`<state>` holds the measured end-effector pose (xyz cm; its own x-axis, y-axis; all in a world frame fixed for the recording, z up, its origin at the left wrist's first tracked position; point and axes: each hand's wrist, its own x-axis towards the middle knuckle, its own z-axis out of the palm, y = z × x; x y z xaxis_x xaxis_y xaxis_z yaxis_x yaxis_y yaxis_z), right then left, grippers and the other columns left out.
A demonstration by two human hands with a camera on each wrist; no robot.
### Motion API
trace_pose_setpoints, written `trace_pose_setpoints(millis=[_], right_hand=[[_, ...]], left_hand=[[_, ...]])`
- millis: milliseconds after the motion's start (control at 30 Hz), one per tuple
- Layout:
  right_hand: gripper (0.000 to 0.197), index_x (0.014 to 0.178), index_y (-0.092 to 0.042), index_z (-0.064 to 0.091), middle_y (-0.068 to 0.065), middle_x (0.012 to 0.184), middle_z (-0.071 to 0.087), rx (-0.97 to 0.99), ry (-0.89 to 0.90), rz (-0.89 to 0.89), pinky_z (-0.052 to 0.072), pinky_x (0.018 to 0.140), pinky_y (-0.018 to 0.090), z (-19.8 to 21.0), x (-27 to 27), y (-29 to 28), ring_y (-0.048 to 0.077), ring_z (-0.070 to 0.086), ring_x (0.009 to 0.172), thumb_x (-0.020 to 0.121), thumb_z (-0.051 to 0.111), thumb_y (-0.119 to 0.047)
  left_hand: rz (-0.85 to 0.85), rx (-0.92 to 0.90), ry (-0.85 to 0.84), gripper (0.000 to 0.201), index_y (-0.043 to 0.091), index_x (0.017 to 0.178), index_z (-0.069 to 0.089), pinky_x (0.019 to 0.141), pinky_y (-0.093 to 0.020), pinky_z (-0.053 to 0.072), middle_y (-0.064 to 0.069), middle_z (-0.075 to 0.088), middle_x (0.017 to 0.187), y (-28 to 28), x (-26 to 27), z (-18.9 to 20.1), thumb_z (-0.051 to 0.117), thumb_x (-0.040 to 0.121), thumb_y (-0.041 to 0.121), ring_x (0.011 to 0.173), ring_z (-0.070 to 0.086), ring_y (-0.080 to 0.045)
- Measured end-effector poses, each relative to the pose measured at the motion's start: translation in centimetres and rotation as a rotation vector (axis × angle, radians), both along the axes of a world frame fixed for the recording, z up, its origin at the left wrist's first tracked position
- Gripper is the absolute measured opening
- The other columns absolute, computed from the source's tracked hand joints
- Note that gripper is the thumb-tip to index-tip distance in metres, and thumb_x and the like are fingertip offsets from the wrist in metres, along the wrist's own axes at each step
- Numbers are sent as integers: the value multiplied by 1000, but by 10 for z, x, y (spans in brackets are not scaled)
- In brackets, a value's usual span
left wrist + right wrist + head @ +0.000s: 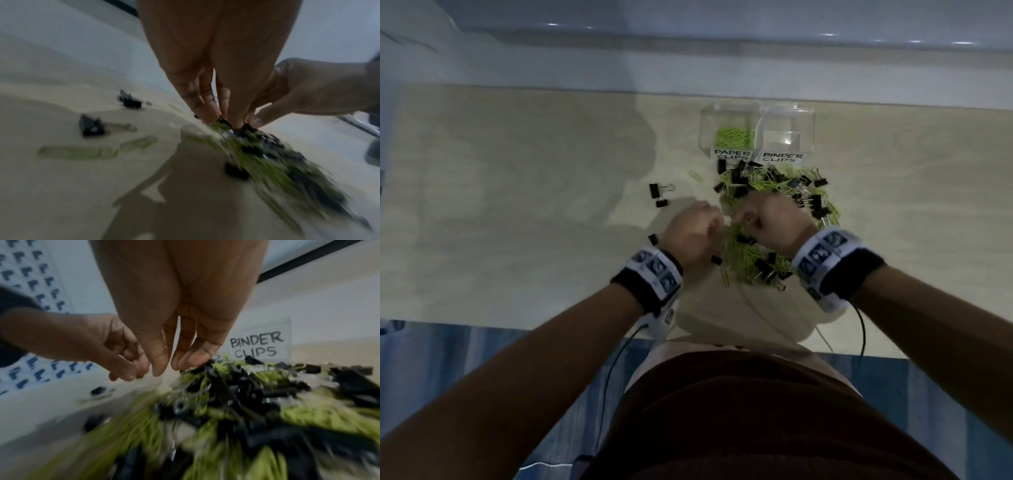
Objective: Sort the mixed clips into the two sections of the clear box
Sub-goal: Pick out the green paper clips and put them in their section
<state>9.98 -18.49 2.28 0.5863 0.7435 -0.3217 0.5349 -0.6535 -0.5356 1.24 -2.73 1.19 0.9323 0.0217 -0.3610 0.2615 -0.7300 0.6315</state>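
Near the worktop's middle, I judge the mixed clip pile (770, 219) light, springy, tangle-prone; left hand (693, 229) and right hand (770, 219) dig in, grasp unclear.

A heap of mixed clips (767, 219) crowds the worktop (517, 222) before the clear box (756, 130) (apparently touching it); bare worktop lies left.

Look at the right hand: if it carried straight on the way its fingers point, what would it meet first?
The right hand points down, so probably the clip pile beneath it; its fingers already seem to reach the black clips on top.
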Motion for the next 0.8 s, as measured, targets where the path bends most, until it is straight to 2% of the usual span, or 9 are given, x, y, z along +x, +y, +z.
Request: trace_pose_setpoints(millis=[67, 167, 233, 333, 467, 600, 633, 700, 800], right_hand=[[35, 115, -15, 61, 5, 120, 56, -83, 4, 62, 51, 89, 40, -8, -15, -8, 25, 56, 106, 81, 61, -8], [41, 122, -12, 53, 11, 121, 47, -178, -20, 50, 46, 88, 43, -14, -26, -10, 32, 45, 110, 82, 59, -9], [36, 120, -11, 55, 10, 119, 45, -212, -41, 26, 45, 89, 42, -14, -31, -7, 31, 42, 111, 84, 57, -8], [27, 110, -9, 59, 10, 117, 43, -200, -26, -3, 45, 89, 42, -14, -34, -5, 31, 42, 111, 84, 54, -5], [15, 98, -5, 59, 13, 109, 45, -54, -59, -48, 47, 81, 43, -10, -38, -9, 32, 48, 101, 85, 54, -8], [13, 93, -1, 62, 18, 101, 54, 118, -129, 147, 52, 70, 41, -7, -64, -3, 32, 54, 85, 82, 59, -6], [13, 95, -3, 63, 19, 104, 55, 119, -126, 196, 51, 72, 40, -7, -72, 1, 32, 55, 86, 83, 59, -8], [20, 106, -9, 60, 14, 114, 51, 5, -83, 294, 47, 84, 40, -8, -84, 11, 29, 50, 98, 88, 55, -15], [31, 120, -14, 53, 10, 121, 43, -83, -39, 311, 43, 96, 41, -11, -91, 18, 26, 43, 109, 89, 53, -16]], left_hand=[[-67, 13, 16, 24, 9, 94, 62, 69, -32, 43, -10, 55, 93, -14, -18, -9, 54, 79, 26, 82, 54, -26], [-73, 88, 38, 22, 8, 99, 58, 69, -32, 41, -10, 51, 104, -24, -30, -15, 60, 79, 18, 87, 51, -27], [-27, 34, 3, 20, 7, 96, 58, 68, -31, 39, -10, 51, 102, -23, -35, -17, 61, 78, 12, 86, 52, -27], [8, -22, -58, 15, 10, 94, 61, 71, -32, 45, -7, 53, 97, -14, -43, -19, 62, 80, 13, 82, 53, -22], [88, -7, -131, 15, 12, 90, 59, 72, -33, 48, -2, 53, 92, 17, -51, -14, 61, 76, 8, 80, 52, -15], [253, 100, -179, 20, 11, 96, 59, 76, -33, 51, -7, 55, 99, 57, -54, -9, 61, 76, 7, 82, 58, -18], [260, 128, -178, 20, 11, 97, 58, 78, -36, 52, -8, 54, 101, 65, -56, -9, 61, 78, 8, 84, 58, -21], [224, 186, -187, 20, 9, 100, 58, 80, -41, 52, -10, 54, 104, 73, -60, -10, 61, 80, 9, 91, 57, -26], [183, 214, -145, 20, 8, 101, 60, 81, -38, 50, -9, 56, 103, 68, -70, -11, 62, 82, 13, 93, 56, -26]])
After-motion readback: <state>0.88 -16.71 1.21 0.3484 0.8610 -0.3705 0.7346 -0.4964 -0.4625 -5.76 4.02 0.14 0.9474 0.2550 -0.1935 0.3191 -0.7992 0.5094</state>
